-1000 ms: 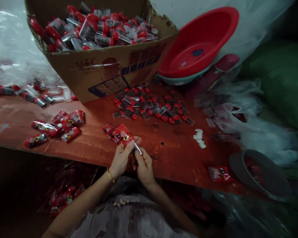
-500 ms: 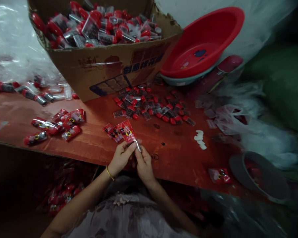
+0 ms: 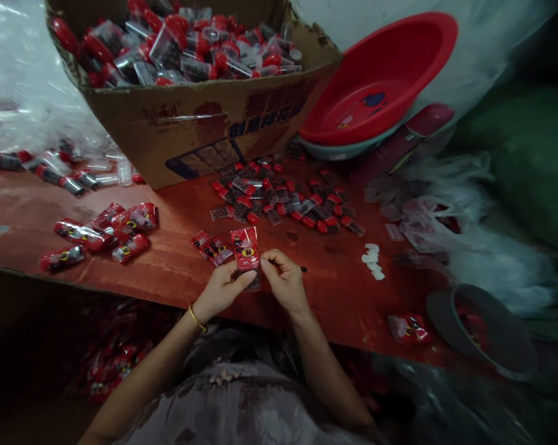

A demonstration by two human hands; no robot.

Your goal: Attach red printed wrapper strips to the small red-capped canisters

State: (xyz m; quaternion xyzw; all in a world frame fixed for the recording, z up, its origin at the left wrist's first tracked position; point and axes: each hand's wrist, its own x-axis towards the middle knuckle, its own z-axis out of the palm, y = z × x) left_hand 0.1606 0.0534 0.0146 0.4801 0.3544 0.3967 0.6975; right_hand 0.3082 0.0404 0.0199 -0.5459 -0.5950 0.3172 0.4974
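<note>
Both hands grip one red printed plastic sachet [image 3: 245, 248]: left hand [image 3: 220, 289] pinching below, right hand [image 3: 284, 281] beside; likely mid-packing, needing steady alignment.

Item 1, cardboard box [image 3: 199, 127]: I see a row of dark blue characters printed on its front wall, right of centre, too blurred for me to read. Left of them sits a fainter reddish mark, also illegible.

Item 2, red packet [image 3: 245, 248]: I make out a round yellow-and-black emblem on its face; no lettering resolves.

Item 3, red basin [image 3: 399, 49]: a dark blue motif on the floor, not readable as text.
</note>
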